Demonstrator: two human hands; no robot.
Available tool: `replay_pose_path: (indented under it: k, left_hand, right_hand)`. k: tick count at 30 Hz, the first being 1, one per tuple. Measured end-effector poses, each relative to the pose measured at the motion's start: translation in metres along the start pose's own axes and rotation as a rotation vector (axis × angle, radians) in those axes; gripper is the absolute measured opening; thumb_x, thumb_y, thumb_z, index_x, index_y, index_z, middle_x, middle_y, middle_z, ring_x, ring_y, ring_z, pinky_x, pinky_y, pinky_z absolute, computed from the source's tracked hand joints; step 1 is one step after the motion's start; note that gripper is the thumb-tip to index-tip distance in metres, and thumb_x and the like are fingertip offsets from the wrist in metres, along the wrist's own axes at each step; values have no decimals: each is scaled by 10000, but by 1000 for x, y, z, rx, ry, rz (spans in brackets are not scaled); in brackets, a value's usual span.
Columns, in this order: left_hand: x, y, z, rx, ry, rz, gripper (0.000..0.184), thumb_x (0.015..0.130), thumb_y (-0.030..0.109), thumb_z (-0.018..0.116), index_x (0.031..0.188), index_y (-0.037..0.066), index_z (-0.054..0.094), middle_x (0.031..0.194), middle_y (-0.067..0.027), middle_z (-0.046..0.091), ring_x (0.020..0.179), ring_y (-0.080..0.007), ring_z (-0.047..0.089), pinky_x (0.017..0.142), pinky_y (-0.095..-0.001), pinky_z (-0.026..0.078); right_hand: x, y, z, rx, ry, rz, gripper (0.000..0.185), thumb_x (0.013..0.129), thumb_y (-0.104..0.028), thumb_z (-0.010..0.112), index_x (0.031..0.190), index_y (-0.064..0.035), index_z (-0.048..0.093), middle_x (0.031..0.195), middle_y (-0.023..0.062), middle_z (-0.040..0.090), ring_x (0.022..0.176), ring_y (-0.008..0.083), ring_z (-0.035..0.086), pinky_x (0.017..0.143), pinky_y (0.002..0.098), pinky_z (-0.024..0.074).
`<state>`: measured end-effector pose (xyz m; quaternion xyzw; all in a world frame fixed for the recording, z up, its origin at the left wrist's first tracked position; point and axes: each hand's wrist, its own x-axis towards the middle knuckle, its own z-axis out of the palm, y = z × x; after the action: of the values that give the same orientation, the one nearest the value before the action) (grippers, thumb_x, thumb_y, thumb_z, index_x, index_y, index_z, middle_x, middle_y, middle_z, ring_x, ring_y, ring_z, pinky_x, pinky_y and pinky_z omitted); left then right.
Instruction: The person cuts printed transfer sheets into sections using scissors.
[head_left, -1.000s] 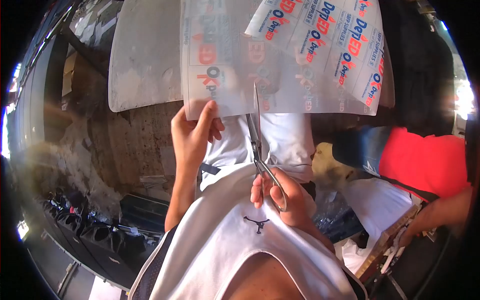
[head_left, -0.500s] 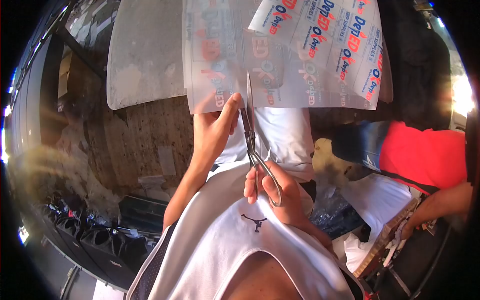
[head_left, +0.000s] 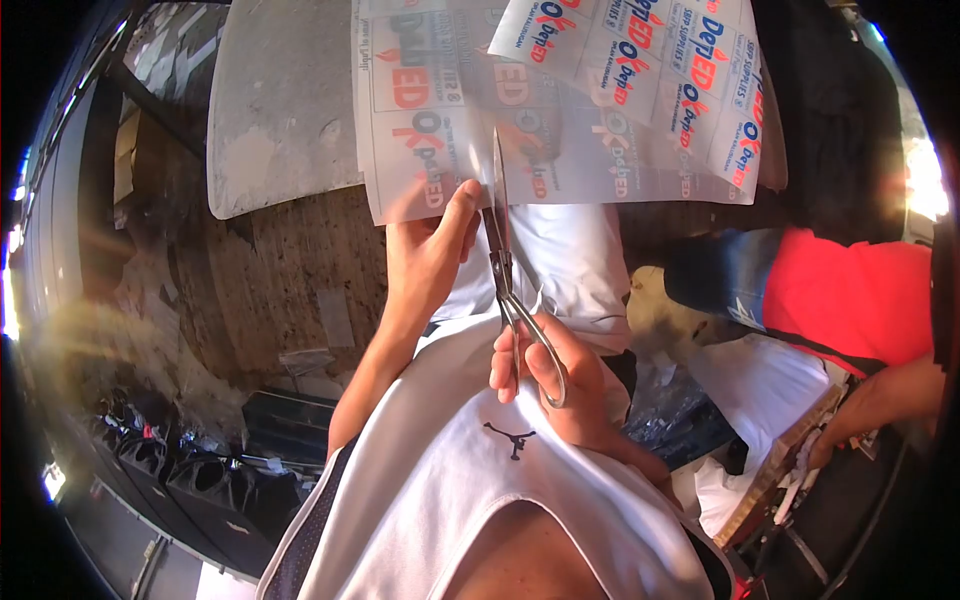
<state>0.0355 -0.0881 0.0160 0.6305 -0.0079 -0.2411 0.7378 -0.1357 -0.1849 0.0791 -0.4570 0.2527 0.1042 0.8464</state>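
My left hand (head_left: 428,255) pinches the lower edge of a translucent printed sheet (head_left: 420,110), thumb on top, fingers partly behind it. Closed round the handles of metal scissors (head_left: 502,268), my right hand (head_left: 555,375) holds them upright in front of my lap. The blades overlap the sheet's lower edge just right of my left thumb, with the tip over the sheet. Red and blue lettering covers the sheet, and its upper right part is folded over, showing the print brightly. Beneath it is a worn pale board (head_left: 285,120).
To the right a co-worker in a red shirt (head_left: 850,300) reaches down beside a wooden-edged box (head_left: 780,460). White cloth (head_left: 760,385) lies near it. Dark bags (head_left: 205,480) and a black case (head_left: 290,425) are at the lower left. A cardboard piece (head_left: 128,155) stands at the left.
My left hand has moved right along the sheet's edge, close to the blades. The scissors have shifted slightly left and up. The sheet's lower edge has shifted a little upward.
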Motion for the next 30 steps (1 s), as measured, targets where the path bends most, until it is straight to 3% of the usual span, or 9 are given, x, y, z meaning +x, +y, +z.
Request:
replay_pose_path:
  k: [14, 30]
  left_hand:
    - [1, -1, -4, 30, -4, 15, 247, 1042, 236, 689, 932, 19, 647, 662, 25, 574, 546, -57, 507, 485, -239, 380]
    - [3, -9, -5, 27, 3, 10, 222, 1041, 188, 678, 897, 27, 627, 664, 31, 571, 539, -52, 495, 477, -240, 372]
  right_hand:
    - [-3, -4, 4, -30, 0, 1, 379, 1095, -349, 589, 1186, 19, 571, 893, 95, 656, 761, 132, 595, 721, 284, 503]
    - [2, 0, 4, -19, 37, 21, 332, 1096, -320, 596, 1170, 4, 582, 881, 93, 658, 750, 130, 589, 706, 280, 495]
